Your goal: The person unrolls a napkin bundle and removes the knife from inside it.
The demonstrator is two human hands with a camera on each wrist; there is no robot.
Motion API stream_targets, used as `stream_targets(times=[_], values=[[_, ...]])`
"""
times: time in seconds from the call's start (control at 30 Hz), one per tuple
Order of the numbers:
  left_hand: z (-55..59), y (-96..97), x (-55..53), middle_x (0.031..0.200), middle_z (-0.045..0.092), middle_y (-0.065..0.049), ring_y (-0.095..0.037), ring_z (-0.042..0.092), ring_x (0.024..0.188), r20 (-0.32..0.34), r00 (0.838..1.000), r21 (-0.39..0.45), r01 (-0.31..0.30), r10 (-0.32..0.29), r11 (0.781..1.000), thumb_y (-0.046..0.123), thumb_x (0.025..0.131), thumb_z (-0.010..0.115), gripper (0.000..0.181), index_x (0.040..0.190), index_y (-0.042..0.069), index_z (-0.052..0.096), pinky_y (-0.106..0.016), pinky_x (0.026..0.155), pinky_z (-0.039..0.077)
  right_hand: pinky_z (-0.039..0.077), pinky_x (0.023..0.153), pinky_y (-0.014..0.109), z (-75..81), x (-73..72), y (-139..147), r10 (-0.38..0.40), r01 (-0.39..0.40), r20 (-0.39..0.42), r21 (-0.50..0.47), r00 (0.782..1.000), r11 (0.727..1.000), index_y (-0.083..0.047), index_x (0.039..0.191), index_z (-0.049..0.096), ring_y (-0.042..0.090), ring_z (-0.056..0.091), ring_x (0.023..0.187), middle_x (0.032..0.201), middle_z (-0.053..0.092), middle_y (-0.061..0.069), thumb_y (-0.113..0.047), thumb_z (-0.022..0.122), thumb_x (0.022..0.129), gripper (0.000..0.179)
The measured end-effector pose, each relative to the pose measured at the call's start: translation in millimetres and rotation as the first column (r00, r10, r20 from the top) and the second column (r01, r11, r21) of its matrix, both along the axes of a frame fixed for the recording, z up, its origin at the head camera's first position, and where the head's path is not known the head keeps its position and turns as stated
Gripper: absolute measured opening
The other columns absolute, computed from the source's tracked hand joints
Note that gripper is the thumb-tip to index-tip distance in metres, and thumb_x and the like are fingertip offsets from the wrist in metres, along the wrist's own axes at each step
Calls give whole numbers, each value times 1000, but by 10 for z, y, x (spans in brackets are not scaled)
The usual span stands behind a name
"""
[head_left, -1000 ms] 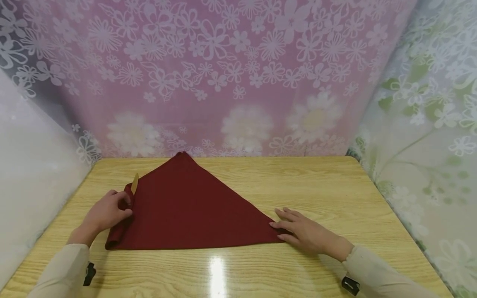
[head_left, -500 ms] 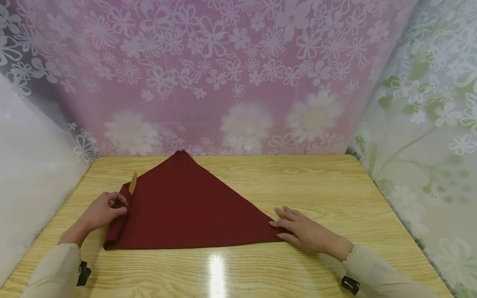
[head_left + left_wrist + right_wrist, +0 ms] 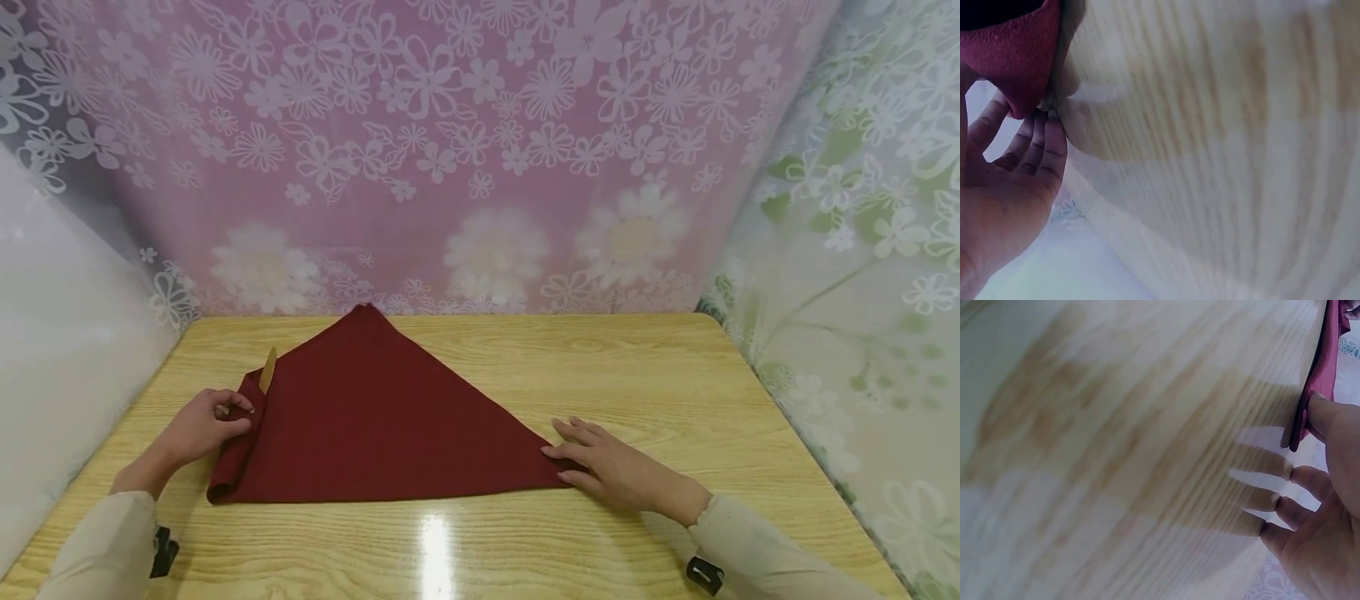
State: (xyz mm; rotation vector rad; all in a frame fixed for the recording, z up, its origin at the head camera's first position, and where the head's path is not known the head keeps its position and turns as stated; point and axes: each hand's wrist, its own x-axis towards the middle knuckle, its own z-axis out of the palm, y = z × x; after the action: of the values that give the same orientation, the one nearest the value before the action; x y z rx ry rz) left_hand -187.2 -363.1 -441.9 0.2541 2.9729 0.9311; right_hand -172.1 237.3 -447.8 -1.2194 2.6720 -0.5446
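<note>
A dark red cloth [image 3: 390, 417], folded into a triangle, lies on the table with its peak toward the back wall. Its left end is turned over into a loose roll [image 3: 236, 454], and a flat tan tip [image 3: 267, 371], like wood, sticks out at the top; the rest of that piece is hidden. My left hand [image 3: 197, 427] holds the roll's outer side with curled fingers and thumb. In the left wrist view the fingers [image 3: 1038, 147] reach under the red fold [image 3: 1019, 59]. At the far right corner, my right hand [image 3: 618, 471] rests on the cloth with fingers extended.
The wood-grain table [image 3: 600, 358] meets a pink flowered curtain [image 3: 480, 167] at the back. A whitish sheet [image 3: 67, 333] hangs at the left and a green-patterned one [image 3: 847, 333] at the right. Light glares on the table [image 3: 437, 550] near the front.
My left hand has moved a little to the left, and the turned-over end looks wider and looser. The tan tip has shifted slightly left. My right hand stays at its corner.
</note>
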Motion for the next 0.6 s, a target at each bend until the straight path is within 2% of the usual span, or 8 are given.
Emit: stream_targets(times=[0.17,0.27,0.5,0.6], values=[[-4,62,38,99,44,-18,-24,43,78,-22,999,-79,-28,26,996,15,86,68,20,99,1,62,-39,68,38,29,103,58,-13,4,-5,18,-19,-47,-22,999,1000,-13,134,56,45,27,135,148,34,22,-27,53,99,38],[11,81,53,102,44,-21,-24,43,78,-31,999,-114,-15,11,993,16,87,67,22,101,1,61,-40,67,38,29,102,59,-17,5,-7,27,-29,-64,-35,998,999,-12,133,57,47,29,133,147,35,23,-25,54,99,37],[35,99,85,105,47,-22,-22,43,76,-17,1000,-134,1,-3,991,14,87,62,22,105,1,60,-38,67,39,26,105,58,-2,11,-12,10,-11,-7,-18,1000,1000,-13,135,55,45,25,136,149,31,21,-27,52,100,38],[36,88,91,110,44,-25,-27,47,79,-19,1000,-149,5,-8,989,14,88,62,22,105,1,60,-41,68,40,25,105,59,-3,0,-14,16,-17,-18,-19,1000,1000,-13,135,55,46,25,135,149,32,22,-26,52,100,38]])
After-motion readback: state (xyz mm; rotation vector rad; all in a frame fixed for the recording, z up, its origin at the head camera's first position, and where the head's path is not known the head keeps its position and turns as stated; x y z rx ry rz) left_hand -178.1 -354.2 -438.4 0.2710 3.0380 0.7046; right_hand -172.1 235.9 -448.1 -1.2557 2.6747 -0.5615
